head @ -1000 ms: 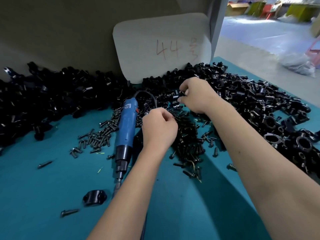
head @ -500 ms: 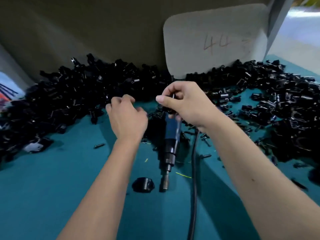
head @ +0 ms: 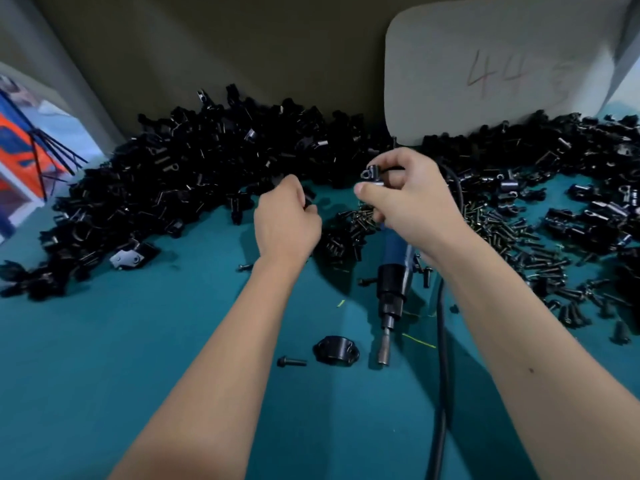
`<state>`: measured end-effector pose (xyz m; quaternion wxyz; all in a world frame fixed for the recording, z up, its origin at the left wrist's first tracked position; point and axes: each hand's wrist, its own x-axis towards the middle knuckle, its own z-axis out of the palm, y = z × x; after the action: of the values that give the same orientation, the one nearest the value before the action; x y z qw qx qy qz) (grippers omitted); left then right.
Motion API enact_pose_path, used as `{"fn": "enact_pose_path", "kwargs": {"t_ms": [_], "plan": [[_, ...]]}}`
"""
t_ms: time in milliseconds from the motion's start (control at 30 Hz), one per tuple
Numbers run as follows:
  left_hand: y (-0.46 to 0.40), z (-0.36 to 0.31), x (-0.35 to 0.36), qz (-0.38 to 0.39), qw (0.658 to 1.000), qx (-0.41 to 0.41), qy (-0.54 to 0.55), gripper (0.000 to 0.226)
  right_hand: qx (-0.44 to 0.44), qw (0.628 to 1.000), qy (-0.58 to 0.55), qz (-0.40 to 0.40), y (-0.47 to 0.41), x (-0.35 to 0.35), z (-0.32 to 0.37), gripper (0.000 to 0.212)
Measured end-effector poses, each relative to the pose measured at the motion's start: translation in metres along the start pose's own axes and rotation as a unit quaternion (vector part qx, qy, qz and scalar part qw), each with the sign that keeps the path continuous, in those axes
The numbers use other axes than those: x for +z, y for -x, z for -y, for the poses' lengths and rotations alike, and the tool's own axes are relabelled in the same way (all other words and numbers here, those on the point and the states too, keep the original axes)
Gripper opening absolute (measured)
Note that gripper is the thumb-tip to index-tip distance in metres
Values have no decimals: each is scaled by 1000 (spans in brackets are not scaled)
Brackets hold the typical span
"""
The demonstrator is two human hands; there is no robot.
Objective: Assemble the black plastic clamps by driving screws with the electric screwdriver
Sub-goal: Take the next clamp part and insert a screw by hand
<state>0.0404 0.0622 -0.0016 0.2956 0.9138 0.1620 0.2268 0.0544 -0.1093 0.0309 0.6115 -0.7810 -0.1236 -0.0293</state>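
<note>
My right hand pinches a small black clamp piece between thumb and fingers, held above the table. My left hand is curled beside it at the edge of the left clamp pile; something dark shows at its fingertips, but I cannot tell what. The blue electric screwdriver lies on the teal table under my right wrist, bit toward me. One black clamp half and a loose screw lie near its tip.
Black clamp parts are heaped along the back wall and at the right. Loose screws are scattered right of the screwdriver. The screwdriver's black cable runs toward me. A grey board marked 44 leans at the back.
The view has swung left and closer. My right hand has lifted the clamp piece away from the right pile; my left hand has moved to the edge of the left pile.
</note>
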Motion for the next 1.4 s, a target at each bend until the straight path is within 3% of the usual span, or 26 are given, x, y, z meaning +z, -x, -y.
{"fn": "enact_pose_path", "kwargs": {"t_ms": [67, 167, 200, 300, 367, 433, 533, 600, 700, 867, 967, 1100, 1267, 1400], "plan": [[7, -4, -5, 0, 998, -28, 58, 16, -6, 1000, -21, -17, 0, -5, 0, 17], [16, -9, -16, 3, 986, -55, 157, 36, -3, 998, -61, -14, 0, -9, 0, 16], [20, -10, -21, -4, 979, -64, 192, 32, -1, 998, -64, -9, 1, -10, 0, 19], [36, -10, -27, -12, 932, -123, 339, 21, -3, 998, -54, 18, 5, -12, 1, 34], [50, -8, -25, 15, 889, -152, 431, 31, 0, 997, -63, 40, 8, -13, 2, 39], [63, -7, -20, 40, 873, -155, 461, 43, 6, 994, -79, 69, 10, -12, 3, 38], [66, -11, -19, 59, 851, -152, 499, 38, -1, 991, -69, 114, 11, -10, 4, 33], [63, -17, -21, 88, 806, -143, 568, 34, -14, 991, -46, 127, 11, -10, 3, 32], [61, -23, -23, 126, 711, -160, 673, 36, -24, 992, -31, 118, 11, -11, 1, 31], [56, -20, -22, 149, 648, -225, 712, 28, -49, 997, -19, 63, 8, -19, -1, 29], [57, -19, -20, 195, 584, -274, 739, 31, -85, 995, -6, 52, 9, -22, -2, 31], [59, -22, -17, 233, 594, -240, 731, 48, -126, 990, 26, 63, 9, -21, -2, 32], [56, -21, -20, 233, 560, -216, 765, 48, -116, 990, 2, 75, 8, -20, -4, 31], [54, -17, -21, 237, 568, -197, 763, 53, -118, 991, 4, 71, 7, -21, -6, 31]]}}
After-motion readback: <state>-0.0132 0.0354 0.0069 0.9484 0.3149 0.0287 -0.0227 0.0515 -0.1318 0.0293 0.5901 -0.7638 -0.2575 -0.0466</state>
